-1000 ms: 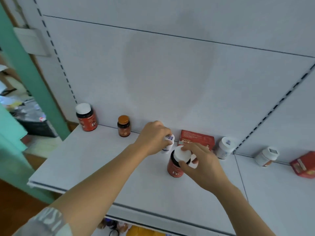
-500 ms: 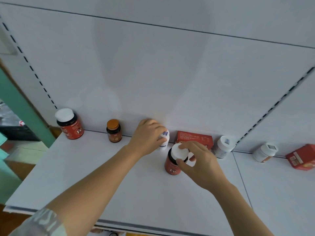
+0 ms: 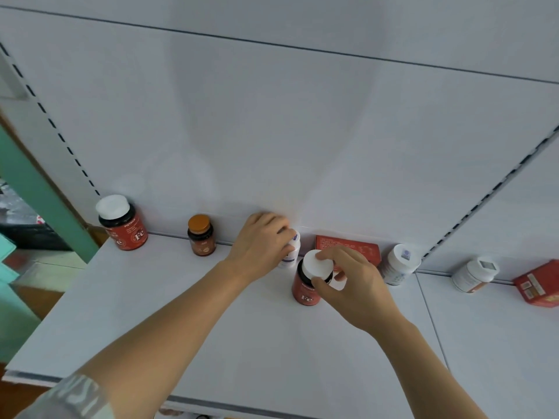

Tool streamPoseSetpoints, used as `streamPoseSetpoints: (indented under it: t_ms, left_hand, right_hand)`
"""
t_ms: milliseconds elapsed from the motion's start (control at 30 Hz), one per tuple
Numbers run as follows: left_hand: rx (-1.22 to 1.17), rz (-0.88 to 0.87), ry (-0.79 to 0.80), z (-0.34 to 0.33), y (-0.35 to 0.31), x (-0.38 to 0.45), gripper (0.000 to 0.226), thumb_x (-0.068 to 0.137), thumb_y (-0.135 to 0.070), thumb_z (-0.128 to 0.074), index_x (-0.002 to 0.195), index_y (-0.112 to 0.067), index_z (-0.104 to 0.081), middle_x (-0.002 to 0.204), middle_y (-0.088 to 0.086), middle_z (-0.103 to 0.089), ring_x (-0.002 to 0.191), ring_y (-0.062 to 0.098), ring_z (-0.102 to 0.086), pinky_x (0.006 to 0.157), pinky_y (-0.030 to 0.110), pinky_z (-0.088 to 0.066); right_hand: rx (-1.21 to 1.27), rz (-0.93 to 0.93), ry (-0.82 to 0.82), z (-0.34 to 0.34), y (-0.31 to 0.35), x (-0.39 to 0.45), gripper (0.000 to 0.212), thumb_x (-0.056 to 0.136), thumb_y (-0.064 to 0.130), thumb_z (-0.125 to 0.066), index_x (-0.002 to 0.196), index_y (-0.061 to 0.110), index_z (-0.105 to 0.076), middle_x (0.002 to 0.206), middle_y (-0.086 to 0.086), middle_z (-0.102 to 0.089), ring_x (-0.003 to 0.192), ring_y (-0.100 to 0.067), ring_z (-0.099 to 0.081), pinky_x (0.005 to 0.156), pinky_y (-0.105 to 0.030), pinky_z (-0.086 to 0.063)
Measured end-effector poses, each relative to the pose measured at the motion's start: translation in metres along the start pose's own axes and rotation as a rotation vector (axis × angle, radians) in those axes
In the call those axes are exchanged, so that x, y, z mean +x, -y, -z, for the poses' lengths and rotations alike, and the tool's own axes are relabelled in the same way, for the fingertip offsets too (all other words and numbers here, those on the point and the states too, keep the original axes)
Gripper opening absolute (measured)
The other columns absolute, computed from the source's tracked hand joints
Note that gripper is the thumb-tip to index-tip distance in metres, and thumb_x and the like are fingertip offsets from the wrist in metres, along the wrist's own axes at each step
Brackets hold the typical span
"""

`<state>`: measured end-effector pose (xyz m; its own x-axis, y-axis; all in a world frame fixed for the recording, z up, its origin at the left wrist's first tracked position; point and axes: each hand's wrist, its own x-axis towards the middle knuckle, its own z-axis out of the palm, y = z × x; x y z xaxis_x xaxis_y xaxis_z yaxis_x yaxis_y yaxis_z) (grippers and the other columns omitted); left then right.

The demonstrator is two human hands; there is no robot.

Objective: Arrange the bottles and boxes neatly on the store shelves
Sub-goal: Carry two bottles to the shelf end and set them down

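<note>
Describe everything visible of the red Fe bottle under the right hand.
The red Fe bottle is a dark, glossy jar, plastic or glass, with a red label bearing white "Fe" lettering and a flat white cap. It stands upright on the white shelf, out in front of the back row of bottles and boxes. The right hand grips its cap from above, fingers curled round the rim.

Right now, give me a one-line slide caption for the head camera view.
Left hand grips a small white bottle while right hand holds a white-capped red bottle on the white shelf.
</note>
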<state>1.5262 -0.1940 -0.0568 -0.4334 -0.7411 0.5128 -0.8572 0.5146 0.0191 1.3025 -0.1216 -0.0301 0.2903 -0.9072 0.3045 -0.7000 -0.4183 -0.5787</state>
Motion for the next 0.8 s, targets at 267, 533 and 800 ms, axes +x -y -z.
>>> streamPoseSetpoints:
  t_ms: [267,533,800]
  left_hand:
    - [-0.059,0.069,0.082,0.011,-0.004,0.0,0.027,0.076,-0.033,-0.072,0.099,-0.021,-0.067,0.099,-0.005,-0.062,0.095,0.022,-0.059,0.084,0.035,-0.045]
    - [-0.021,0.216,-0.042,0.064,0.007,-0.03,0.03,0.09,-0.036,-0.056,0.108,-0.016,-0.068,0.105,-0.001,-0.066,0.1,0.023,-0.059,0.079,0.036,-0.048]
    - [0.02,0.388,-0.085,0.112,0.053,-0.103,0.031,0.09,-0.035,-0.056,0.109,-0.013,-0.067,0.105,0.0,-0.066,0.099,0.024,-0.059,0.082,0.039,-0.05]
  right_hand:
    - [-0.009,0.04,-0.035,0.008,0.005,0.005,0.032,0.079,0.028,-0.074,0.11,0.028,-0.064,0.11,0.02,-0.062,0.09,-0.006,-0.056,0.075,-0.024,-0.05]
    - [0.024,0.159,-0.027,-0.001,0.022,0.019,0.033,0.078,0.025,-0.073,0.109,0.023,-0.065,0.111,0.014,-0.063,0.092,-0.012,-0.059,0.075,-0.032,-0.054]
    - [0.065,0.236,0.031,-0.046,0.082,0.032,0.033,0.079,0.025,-0.075,0.11,0.022,-0.065,0.11,0.012,-0.063,0.082,-0.011,-0.056,0.067,-0.017,-0.046]
